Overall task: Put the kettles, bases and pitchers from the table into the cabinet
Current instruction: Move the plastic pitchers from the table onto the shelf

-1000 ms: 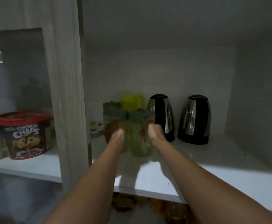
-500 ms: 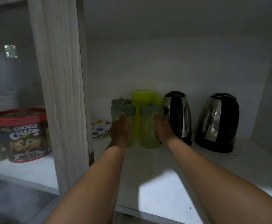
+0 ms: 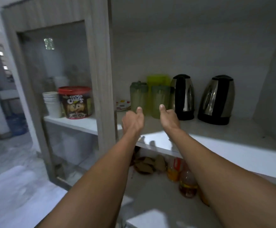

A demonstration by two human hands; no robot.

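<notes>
Pitchers: your two translucent green plastic pitchers with darker green lids (image 3: 138, 95) (image 3: 160, 101) stand upright on the white cabinet shelf (image 3: 216, 142), just in front of a yellow-green pitcher (image 3: 157, 79).
Change: half a second ago you gripped them; now both are released.
Left hand (image 3: 132, 120): fingers loose, holding nothing, drawn back.
Right hand (image 3: 168, 117): likewise slack and empty.
Neighbours: two steel-and-black electric kettles (image 3: 182, 97) (image 3: 217, 100) to their right.
Meaning: this pair looks stowed; go back for whatever remains.
</notes>
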